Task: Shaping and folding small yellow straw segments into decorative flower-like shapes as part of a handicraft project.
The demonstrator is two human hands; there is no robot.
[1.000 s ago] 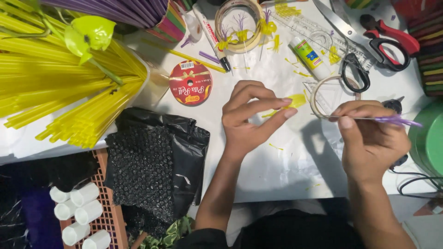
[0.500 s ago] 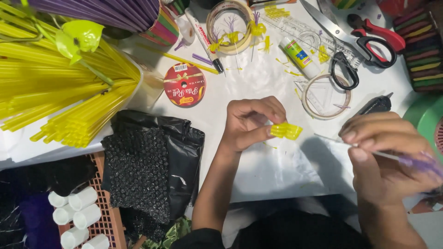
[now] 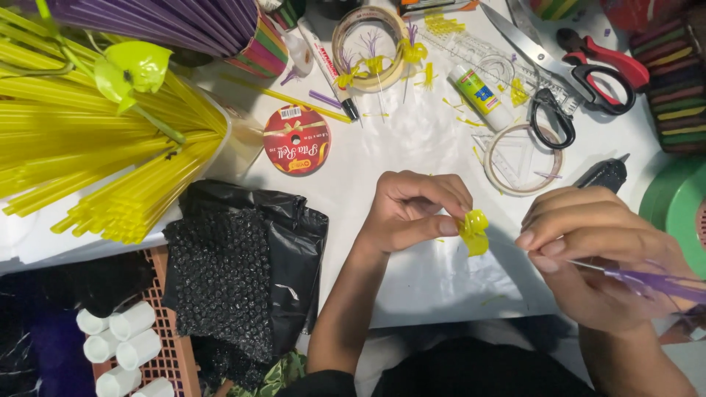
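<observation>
A small curled yellow strip piece [image 3: 473,231] sits above the white bench [image 3: 412,162], pinched between the thumb and fingertips of the left hand [image 3: 412,213], which is closed around it near the middle of the view. Just to its right, the right hand [image 3: 588,257] is closed on a thin purple stem [image 3: 647,283] that runs out toward the right edge, with its fine pale tip pointing at the yellow piece; whether the tip touches the piece cannot be told. Beyond the hands, farther up the bench, lie a clear tape ring [image 3: 523,159], black-handled scissors [image 3: 551,121], red-handled pliers [image 3: 603,66], a small glue bottle [image 3: 482,95] and a larger tape roll [image 3: 368,48] with yellow and purple bits stuck to it. A red ribbon spool [image 3: 296,140] lies flat to the upper left of the left hand. At far left, a bundle of yellow straws [image 3: 88,162] fans out, with purple straws [image 3: 169,22] above it. Below these, black bubble wrap [image 3: 228,279] hangs over the bench edge beside white tubes [image 3: 121,338] in an orange crate [image 3: 165,294].
</observation>
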